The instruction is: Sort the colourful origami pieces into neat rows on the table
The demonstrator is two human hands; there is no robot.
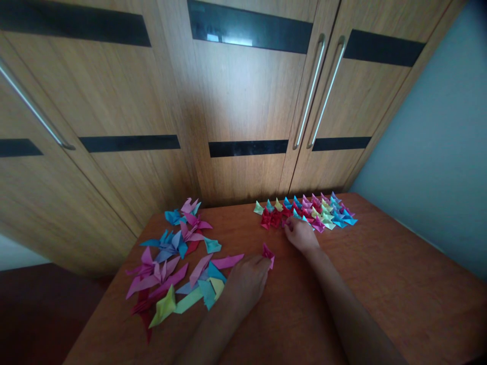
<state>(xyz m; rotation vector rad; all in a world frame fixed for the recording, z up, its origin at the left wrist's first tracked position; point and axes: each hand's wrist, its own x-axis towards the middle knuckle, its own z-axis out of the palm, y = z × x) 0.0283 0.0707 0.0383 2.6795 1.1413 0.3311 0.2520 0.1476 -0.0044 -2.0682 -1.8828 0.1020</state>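
Observation:
Low in the middle, my left hand (247,284) is closed on a pink folded paper piece (268,255), which sticks out past the fingertips. My right hand (301,234) reaches to the front edge of the rows of small folded papers (317,213) at the back right; its fingers are pinched at a small pink paper, mostly hidden. Red folded papers (271,218) stand just left of those fingers. Left of my left hand lies a loose pile of larger folded papers (160,274) in pink, blue, red and green.
The brown wooden table (380,284) bears all the papers. Behind it stands a wooden wardrobe (243,101) with dark strips and metal handles (327,94). A pale blue wall (429,167) is on the right. A teal paper (212,245) lies near the pile's right side.

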